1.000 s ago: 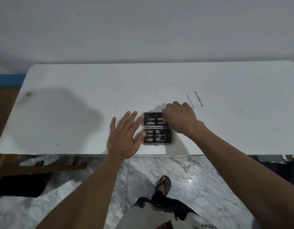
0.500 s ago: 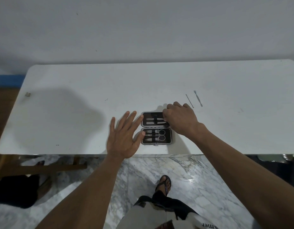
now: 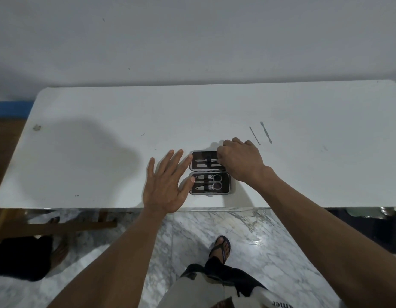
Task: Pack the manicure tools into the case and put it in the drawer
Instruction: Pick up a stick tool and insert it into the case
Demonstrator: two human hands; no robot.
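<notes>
Centrally in the frame, the left hand lies flat with fingers spread wide, holding nothing; its fingertips rest against the left edge of the small black manicure case with a grey rim, which lies opened flat near the front edge of the long white table. The right hand is curled over the right end of the case's upper half, fingers bent down onto the slim silver tools strapped there — whether it pinches one of them or only presses on it cannot be told, since the fingertips are hidden under the knuckles.

In the lower half of the case, a pair of small silver scissors with round handle loops sits under a black elastic band, with other silver pieces beside it that are too small to name.

Just beyond the right hand, toward the upper right of the frame, two loose tools lie on the tabletop apart from the case: a thin silver metal pick and, near it on its right, a grey double-ended cuticle pusher — both angled the same way, not touching each other.

Below the table's front edge, grey-veined marble floor fills the lower frame, with a foot in a black sandal at lower centre. A plain white wall spans the top of the frame.
</notes>
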